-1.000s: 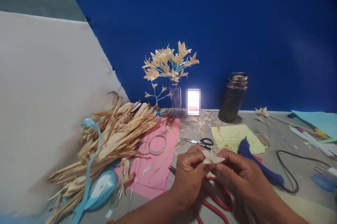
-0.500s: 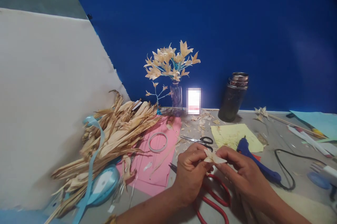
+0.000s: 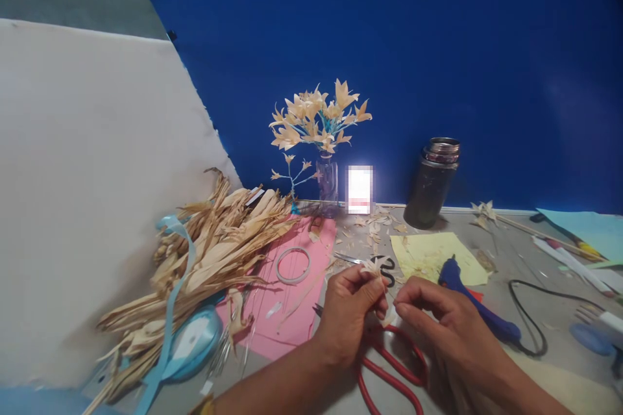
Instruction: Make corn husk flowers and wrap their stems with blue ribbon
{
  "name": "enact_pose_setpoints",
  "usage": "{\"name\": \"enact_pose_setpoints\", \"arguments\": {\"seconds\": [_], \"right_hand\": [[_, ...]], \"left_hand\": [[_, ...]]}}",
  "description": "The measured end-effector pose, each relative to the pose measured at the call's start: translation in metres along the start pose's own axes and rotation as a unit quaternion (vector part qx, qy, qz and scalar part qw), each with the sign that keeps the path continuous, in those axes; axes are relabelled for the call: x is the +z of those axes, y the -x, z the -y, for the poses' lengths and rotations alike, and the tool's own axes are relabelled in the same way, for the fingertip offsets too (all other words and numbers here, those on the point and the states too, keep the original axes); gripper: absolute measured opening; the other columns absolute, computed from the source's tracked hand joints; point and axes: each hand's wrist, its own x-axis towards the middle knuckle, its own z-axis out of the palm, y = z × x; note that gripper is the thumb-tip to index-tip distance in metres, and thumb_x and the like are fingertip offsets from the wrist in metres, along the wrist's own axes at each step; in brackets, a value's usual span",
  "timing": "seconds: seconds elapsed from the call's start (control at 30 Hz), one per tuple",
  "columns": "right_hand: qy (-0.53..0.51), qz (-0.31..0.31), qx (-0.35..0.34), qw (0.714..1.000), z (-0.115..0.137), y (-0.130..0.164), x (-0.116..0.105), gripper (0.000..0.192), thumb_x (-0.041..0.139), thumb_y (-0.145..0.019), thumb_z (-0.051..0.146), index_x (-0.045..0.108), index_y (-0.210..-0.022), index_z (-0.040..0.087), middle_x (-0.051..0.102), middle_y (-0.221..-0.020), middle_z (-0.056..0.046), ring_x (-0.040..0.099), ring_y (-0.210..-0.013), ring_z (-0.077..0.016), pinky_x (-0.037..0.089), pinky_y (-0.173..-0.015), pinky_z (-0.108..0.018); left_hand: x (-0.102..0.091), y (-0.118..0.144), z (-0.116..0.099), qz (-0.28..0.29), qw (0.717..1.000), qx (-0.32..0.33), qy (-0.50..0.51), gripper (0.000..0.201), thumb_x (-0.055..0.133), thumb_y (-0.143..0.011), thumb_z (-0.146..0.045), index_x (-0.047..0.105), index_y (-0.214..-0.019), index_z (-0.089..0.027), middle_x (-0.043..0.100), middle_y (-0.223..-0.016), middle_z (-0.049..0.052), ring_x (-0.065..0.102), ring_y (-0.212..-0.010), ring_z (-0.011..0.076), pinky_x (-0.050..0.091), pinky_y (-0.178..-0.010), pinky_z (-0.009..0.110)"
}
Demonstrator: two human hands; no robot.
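My left hand point(image 3: 348, 311) pinches a small pale husk flower point(image 3: 374, 264) between thumb and fingers, its petals pointing up. Just right of it, my right hand point(image 3: 438, 317) has thumb and forefinger pressed together. Whatever sits in that pinch is too small to make out; a pale scrap point(image 3: 390, 317) shows between the hands. Below both hands lie red-handled scissors point(image 3: 418, 363), their blades partly hidden by my left hand. Black-handled scissors point(image 3: 348, 258) lie just beyond the flower.
Dried corn husks point(image 3: 233, 239) and blue ribbon point(image 3: 195, 340) lie left by pink paper point(image 3: 292, 311) with a tape ring point(image 3: 293, 265). A vase of husk flowers point(image 3: 327, 181) and a dark flask point(image 3: 431, 188) stand behind. A blue glue gun point(image 3: 479, 304) with cord lies right, near yellow paper point(image 3: 428, 249).
The flower has turned upright and shifted left in my left hand. My right hand has let go of its petals and drawn slightly away, down and to the right.
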Motion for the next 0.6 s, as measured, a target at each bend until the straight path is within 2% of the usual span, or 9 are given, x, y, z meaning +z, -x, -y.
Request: {"name": "enact_pose_setpoints", "arguments": {"seconds": [0.2,0.4,0.53,0.6], "right_hand": [[-0.065,-0.007,0.036,0.997,-0.0039,-0.0019,0.0023,0.033,0.065,-0.082,0.049,0.065,-0.067,0.019,0.066,-0.066,-0.002,0.059,-0.063,-0.0191,0.047,-0.06,-0.03],[-0.103,-0.017,0.009,0.995,-0.0064,-0.0058,0.0058,0.03,0.068,-0.082,0.046,0.068,-0.067,0.02,0.07,-0.066,-0.004,0.065,-0.068,-0.0217,0.052,-0.069,-0.032],[-0.079,-0.038,-0.007,0.996,-0.0089,-0.006,0.0054,0.031,0.068,-0.081,0.046,0.071,-0.066,0.019,0.067,-0.065,-0.004,0.064,-0.067,-0.0218,0.051,-0.068,-0.033],[-0.074,-0.055,-0.014,0.996,-0.0089,-0.0057,0.0045,0.029,0.069,-0.08,0.044,0.071,-0.066,0.019,0.068,-0.067,-0.004,0.064,-0.068,-0.0216,0.051,-0.068,-0.032]], "left_hand": [[0.0008,0.0027,0.0008,0.014,1.0,-0.007,-0.018,0.036,0.082,-0.072,-0.045,0.066,-0.076,-0.013,0.059,-0.056,0.0,0.053,-0.05,0.0099,0.042,-0.052,0.022],[0.0022,0.0065,0.002,0.039,0.998,0.018,-0.037,0.043,0.08,-0.073,-0.052,0.071,-0.083,-0.011,0.06,-0.056,0.0,0.053,-0.049,0.009,0.04,-0.051,0.021],[0.002,0.0093,0.0065,0.074,0.996,0.045,-0.034,0.058,0.08,-0.073,-0.051,0.071,-0.12,-0.019,0.067,-0.083,0.004,0.057,-0.052,0.0088,0.043,-0.053,0.023],[0.0011,0.0096,0.0078,0.089,0.993,0.066,-0.042,0.059,0.079,-0.075,-0.05,0.069,-0.126,-0.025,0.065,-0.102,0.008,0.058,-0.06,0.0093,0.045,-0.056,0.024]]}}
